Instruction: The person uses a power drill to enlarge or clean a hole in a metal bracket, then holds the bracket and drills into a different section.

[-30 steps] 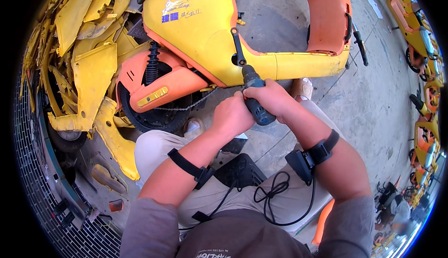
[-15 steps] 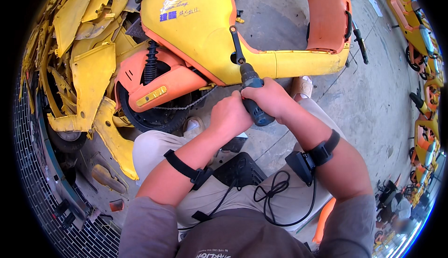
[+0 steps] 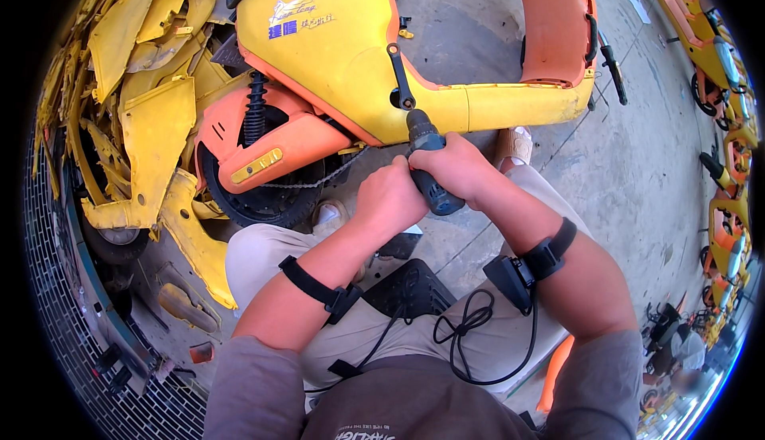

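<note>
My right hand [image 3: 454, 171] is wrapped round a dark cordless drill [image 3: 440, 196]. Beside it, my left hand [image 3: 389, 195] is closed against the drill's left side; its fingertips are mostly hidden. The drill's chuck points away from me, at the lower end of a black crank arm [image 3: 401, 78] on the yellow body of a scooter [image 3: 319, 50]. Whether the drill's tip sits in a screw there is too small to tell. Below the body are the scooter's orange rear cover [image 3: 291, 152], black spring shock [image 3: 254, 113] and rear wheel [image 3: 279, 213].
Yellow plastic panels [image 3: 155, 145] are heaped at the left, close to the rear wheel. An orange front shield [image 3: 558, 34] stands at the scooter's right end, by a black handlebar grip [image 3: 615, 78]. More scooters [image 3: 727, 225] line the right side. A looped black cable [image 3: 462, 328] hangs over my lap.
The scooter, the drill and both hands appear slightly further left in the picture. Both hands keep their place at the drill, which still points at the crank arm's lower end.
</note>
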Action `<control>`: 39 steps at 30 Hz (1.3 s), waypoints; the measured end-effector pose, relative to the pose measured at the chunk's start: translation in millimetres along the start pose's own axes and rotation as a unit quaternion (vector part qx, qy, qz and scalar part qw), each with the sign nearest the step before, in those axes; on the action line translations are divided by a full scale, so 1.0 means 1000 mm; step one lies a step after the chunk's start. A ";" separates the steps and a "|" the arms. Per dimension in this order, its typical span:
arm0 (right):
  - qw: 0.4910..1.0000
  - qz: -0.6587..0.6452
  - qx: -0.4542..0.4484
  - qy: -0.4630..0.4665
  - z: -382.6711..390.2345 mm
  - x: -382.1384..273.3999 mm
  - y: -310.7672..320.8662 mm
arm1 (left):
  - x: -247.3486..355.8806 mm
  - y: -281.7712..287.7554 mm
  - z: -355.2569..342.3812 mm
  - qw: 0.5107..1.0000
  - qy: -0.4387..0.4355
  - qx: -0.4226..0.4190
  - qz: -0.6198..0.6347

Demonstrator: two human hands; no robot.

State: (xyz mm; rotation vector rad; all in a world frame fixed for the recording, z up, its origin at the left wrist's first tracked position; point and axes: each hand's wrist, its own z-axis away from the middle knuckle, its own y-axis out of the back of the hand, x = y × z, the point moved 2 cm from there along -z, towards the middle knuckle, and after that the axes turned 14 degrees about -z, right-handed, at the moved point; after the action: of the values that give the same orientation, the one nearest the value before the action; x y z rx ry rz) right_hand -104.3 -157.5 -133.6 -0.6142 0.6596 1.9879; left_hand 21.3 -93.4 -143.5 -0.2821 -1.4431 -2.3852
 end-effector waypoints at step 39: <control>1.000 -0.009 -0.002 -0.002 0.001 -0.003 -0.004 | -0.005 -0.002 -0.001 1.000 -0.001 0.001 -0.002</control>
State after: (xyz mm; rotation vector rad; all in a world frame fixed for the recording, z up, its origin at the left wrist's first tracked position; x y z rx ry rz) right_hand -99.3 -156.8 -131.4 -0.6161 0.6468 1.9735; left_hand 25.0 -92.1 -147.5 -0.2829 -1.4489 -2.3864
